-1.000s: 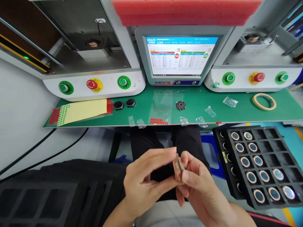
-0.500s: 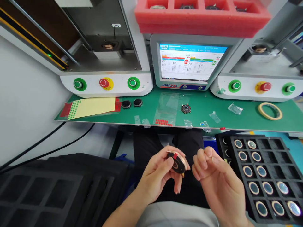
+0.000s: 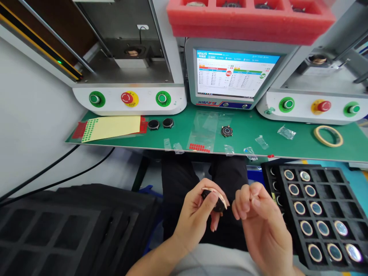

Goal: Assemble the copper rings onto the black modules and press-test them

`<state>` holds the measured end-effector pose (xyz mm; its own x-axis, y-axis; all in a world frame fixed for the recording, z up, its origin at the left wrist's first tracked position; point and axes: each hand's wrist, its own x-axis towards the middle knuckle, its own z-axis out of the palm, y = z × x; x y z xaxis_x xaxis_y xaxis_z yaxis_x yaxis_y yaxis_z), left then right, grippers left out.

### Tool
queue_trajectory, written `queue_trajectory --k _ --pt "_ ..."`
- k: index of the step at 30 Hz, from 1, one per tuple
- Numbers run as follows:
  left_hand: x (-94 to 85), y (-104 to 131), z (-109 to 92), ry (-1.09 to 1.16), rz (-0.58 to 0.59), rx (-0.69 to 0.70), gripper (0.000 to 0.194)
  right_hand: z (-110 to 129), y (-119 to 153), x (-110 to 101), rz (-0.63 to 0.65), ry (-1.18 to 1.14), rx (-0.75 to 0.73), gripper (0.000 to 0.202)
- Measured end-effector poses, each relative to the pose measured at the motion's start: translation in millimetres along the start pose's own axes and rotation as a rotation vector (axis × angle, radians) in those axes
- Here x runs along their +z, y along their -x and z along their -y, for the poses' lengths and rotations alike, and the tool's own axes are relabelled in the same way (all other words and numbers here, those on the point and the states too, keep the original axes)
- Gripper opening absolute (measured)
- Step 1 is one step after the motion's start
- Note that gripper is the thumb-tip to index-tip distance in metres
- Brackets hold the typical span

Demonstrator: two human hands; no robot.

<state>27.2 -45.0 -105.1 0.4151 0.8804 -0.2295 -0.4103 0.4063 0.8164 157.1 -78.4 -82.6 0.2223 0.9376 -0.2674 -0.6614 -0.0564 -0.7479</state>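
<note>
My left hand (image 3: 198, 211) is closed around a round watch case (image 3: 219, 206) with a dark back and a rose-gold rim, tilted above my lap. The left thumb lies across the dark back and covers part of it. Just to its right, my right hand (image 3: 261, 218) is closed, thumb and index fingertips pinched together; whatever is between them is hidden or too small to make out. The two hands are apart. On the green bench beyond lie another watch case (image 3: 227, 131), back up, and two dark-faced watch cases (image 3: 153, 125) side by side.
At the right, a black foam tray (image 3: 327, 203) holds several gold-rimmed watch cases. More black trays (image 3: 94, 222) are stacked at left. The bench carries red stickers (image 3: 199, 147), a yellow sheet (image 3: 115, 129), plastic scraps (image 3: 261, 142) and a tape roll (image 3: 328, 136). Behind stand a monitor (image 3: 235, 76) and machines.
My left thumb has shifted over the watch case's back, where a red sticker showed before and is now out of sight. My right hand stays pinched, its wrist slightly turned.
</note>
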Motion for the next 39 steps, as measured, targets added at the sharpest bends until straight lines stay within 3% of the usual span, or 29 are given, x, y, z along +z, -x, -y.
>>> queue_trajectory --k 6,10,14,21,25,32,39 --pt "2.1 -2 0 0.071 0.024 -0.023 0.035 -8 -1 -2 0.003 0.059 -0.086 0.009" --pt "4.5 2 5 -0.012 -0.01 0.107 0.026 -12 1 1 0.032 0.108 -0.132 0.006" --pt "6.0 6 9 -0.084 0.016 0.227 0.021 -14 4 3 0.159 0.13 -0.076 0.013" --pt "8.7 11 3 -0.454 0.003 0.386 0.018 -15 5 12 0.213 0.169 0.083 0.027" --pt "8.4 11 1 -0.662 0.004 0.558 0.019 -14 5 14 0.232 0.148 0.121 0.025" --pt "8.1 5 4 -0.85 0.0 0.797 0.023 -22 5 21 0.14 0.057 0.003 0.017" --pt "7.3 4 8 -0.896 -0.026 0.752 0.037 -27 3 29 0.017 0.03 -0.011 0.015"
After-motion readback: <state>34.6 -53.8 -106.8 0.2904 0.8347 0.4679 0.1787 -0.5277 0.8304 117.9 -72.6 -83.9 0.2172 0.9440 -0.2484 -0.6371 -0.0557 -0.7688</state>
